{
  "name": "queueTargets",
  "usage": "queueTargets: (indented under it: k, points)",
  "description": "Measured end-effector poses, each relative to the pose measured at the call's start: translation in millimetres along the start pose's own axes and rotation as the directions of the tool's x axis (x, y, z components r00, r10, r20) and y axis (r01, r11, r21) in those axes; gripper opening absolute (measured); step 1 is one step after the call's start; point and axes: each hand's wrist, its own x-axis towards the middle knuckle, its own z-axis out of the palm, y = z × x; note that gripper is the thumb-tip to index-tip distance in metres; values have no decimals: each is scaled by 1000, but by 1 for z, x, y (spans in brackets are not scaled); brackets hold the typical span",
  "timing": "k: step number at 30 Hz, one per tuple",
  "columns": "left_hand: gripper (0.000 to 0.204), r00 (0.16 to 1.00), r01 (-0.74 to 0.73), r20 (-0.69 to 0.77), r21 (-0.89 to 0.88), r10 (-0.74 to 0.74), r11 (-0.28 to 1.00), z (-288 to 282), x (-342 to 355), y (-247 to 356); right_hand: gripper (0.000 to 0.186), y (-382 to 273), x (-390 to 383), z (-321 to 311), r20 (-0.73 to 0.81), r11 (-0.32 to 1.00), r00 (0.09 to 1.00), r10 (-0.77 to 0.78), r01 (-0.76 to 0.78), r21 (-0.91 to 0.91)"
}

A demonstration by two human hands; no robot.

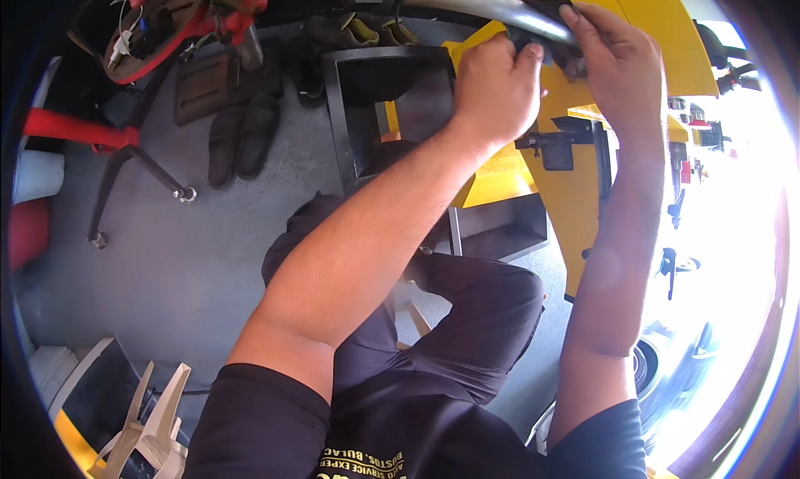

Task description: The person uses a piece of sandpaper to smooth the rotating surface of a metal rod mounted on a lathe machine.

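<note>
At the top, a silver metal tube (467, 5) with a dark end fitting runs across a yellow machine (550, 191). My left hand (496, 87) is closed just below the tube, its thumb on a small dark piece that is mostly hidden by the fingers. My right hand (617, 70) grips a black piece (548, 7) at the tube's right part, thumb against it. A dark bracket (558, 150) on the machine sits below my hands.
Grey open steel shelves (350, 112), dark slip-on shoes (254, 137), red wheeled stand (83, 130) and red-clamped equipment (233, 25) surround me. A beige plastic chair (158, 421) stands lower left, pale and red containers (37, 175) at the left edge. The right side is glaringly bright.
</note>
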Motion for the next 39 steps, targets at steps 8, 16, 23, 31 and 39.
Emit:
queueTargets:
  k: [8, 16, 23, 31, 39]
  points:
    - [31, 992, -115, 55, 67, 111, 991, 9, 3, -13, 23, -42, 0, -4, -34, 968, 987, -157, 147, -205]
    - [33, 997, -63, 41, -105, 68, 992, 34, -4, -18, 21, 52, 30, -5, 53, 959, 963, -264, 268, -97]
    - [26, 999, -39, 17, 2, 39, 999, 34, 2, -20, 28, -16, -2, -11, 28, 937, 986, -166, 167, -308]
    - [30, 999, 37, 10, -80, -36, 996, 26, 7, -19, 27, 17, -9, 0, -46, 876, 968, -247, 202, -439]
    - [35, 988, 138, 93, -136, -127, 981, 18, -1, -3, 23, 30, 6, 16, -144, 879, 896, -420, 363, -308]
